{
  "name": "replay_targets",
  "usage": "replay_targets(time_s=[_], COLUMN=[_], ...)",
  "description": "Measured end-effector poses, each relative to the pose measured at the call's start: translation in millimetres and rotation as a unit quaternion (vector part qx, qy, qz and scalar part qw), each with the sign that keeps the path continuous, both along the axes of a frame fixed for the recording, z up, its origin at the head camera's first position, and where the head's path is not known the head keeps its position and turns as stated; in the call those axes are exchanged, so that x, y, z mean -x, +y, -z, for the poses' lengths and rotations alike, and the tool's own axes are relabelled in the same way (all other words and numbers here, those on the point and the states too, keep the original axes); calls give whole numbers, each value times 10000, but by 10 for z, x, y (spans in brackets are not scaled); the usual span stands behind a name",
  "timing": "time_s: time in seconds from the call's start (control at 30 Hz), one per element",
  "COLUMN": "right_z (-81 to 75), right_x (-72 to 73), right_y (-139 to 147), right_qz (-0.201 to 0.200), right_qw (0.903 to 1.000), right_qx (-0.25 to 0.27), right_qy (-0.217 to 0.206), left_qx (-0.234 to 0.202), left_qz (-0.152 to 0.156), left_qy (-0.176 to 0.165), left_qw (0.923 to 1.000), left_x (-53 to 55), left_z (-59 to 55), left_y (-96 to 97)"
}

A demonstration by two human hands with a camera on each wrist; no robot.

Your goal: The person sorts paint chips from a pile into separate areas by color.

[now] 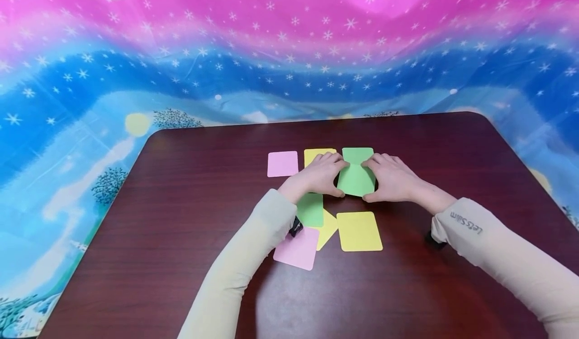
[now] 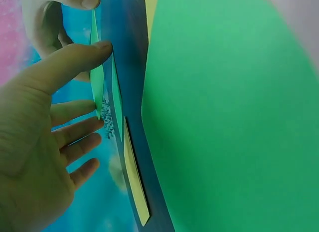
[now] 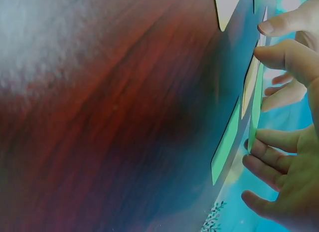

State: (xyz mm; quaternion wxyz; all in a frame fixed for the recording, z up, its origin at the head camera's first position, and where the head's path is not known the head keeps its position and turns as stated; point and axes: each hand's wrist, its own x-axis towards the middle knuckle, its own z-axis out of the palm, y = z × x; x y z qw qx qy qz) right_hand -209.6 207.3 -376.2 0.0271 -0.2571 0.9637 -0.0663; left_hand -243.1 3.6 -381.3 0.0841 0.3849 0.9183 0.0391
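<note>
A green square card is held a little above the table between both hands, bowed slightly across its middle. My left hand grips its left side, fingertips at the upper edge and thumb near the lower corner. On the opposite side my right hand holds it the same way, its fingertips on the card's edge in the right wrist view. Behind and below the held card, another green card lies on the table. A yellow card lies left of that, partly hidden by the left hand.
A pink card lies at the back left. Nearer, a green card, a tilted yellow card and a pink card overlap beneath the left forearm. Another yellow card lies beside them on the dark wooden table. A patterned cloth hangs behind.
</note>
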Motion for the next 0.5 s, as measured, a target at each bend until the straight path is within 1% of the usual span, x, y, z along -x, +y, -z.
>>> replay_targets(time_s=[0.13,0.3,0.5], right_z=[-12,-36,-49], right_x=[82,183,283], right_y=[29,84,106], right_qz=[51,20,-4], right_qw=[10000,9998,9999], right_qx=[20,2,-9], right_qy=[-81,-207,-100], left_qx=[-80,-176,-102], left_qz=[-140,-287,-456], left_qy=[140,194,355], left_qw=[9998,9992,9983], left_x=[34,63,125], left_z=[-2,-21,-25], left_y=[42,89,134])
